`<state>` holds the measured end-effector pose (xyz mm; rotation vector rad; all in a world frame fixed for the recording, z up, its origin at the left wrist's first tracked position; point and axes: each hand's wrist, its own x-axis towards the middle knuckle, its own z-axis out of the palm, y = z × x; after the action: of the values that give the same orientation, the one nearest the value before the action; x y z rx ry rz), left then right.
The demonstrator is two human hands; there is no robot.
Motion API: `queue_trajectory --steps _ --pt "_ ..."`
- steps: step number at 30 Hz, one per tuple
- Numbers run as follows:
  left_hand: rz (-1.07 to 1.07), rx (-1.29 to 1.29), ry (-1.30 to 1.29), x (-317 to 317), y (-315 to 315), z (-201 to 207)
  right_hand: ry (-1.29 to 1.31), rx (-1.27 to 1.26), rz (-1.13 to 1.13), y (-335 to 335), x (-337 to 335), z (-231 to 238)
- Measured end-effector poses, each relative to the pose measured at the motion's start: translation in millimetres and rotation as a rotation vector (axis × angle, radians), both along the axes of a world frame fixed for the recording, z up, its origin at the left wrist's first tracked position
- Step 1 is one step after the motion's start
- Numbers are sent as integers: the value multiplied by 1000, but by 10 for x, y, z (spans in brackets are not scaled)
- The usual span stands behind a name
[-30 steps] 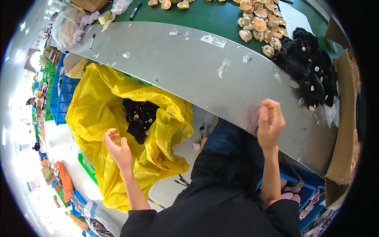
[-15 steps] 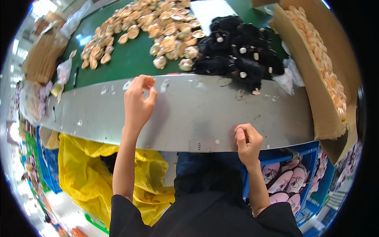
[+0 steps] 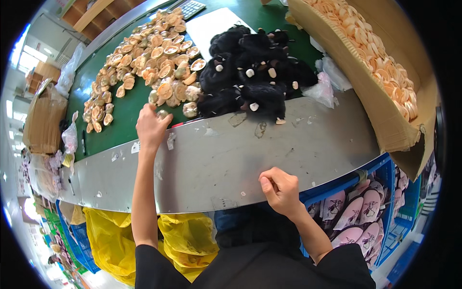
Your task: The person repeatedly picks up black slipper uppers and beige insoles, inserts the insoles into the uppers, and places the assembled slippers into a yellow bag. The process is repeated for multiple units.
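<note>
At the near edge of a pile of tan cup-shaped pieces (image 3: 166,70), some with a clear shiny covering, is my left hand (image 3: 152,126). Its thumb and fingers close around one small round, shiny piece (image 3: 162,114). My right hand (image 3: 280,189) is curled over the near part of the grey metal strip (image 3: 216,159), fingers folded in. Whatever may be inside its fingers is hidden. Black furry items (image 3: 262,98) with small white tabs lie heaped to the right of the pile, partly over the metal strip.
A cardboard box (image 3: 346,72) of tan oval pieces stands at the right. Below it, a blue crate (image 3: 313,195) holds pink slippers (image 3: 349,212). A white sheet (image 3: 211,29) lies behind the black heap. Yellow plastic (image 3: 108,241) hangs below the table edge at left.
My left hand has moved from above the metal strip to the pile's near edge and closed around a piece. My right hand stays curled. The whole view has shifted and turned.
</note>
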<state>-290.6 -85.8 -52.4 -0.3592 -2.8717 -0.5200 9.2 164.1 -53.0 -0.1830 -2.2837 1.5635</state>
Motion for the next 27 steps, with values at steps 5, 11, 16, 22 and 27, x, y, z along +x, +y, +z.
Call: queue_trajectory --steps 5,11,16,22,27 --pt "-119 450 -357 547 257 437 -68 -144 133 -66 -70 60" --pt "-356 747 -551 1480 1026 352 38 -390 82 -338 -387 168" --pt "-453 732 -624 1708 1307 399 51 -288 -101 -56 -256 103" --pt "-604 742 -896 1723 1570 581 190 -19 -197 219 -188 56" --pt "-795 240 190 1143 1681 650 36 -880 -194 453 53 73"
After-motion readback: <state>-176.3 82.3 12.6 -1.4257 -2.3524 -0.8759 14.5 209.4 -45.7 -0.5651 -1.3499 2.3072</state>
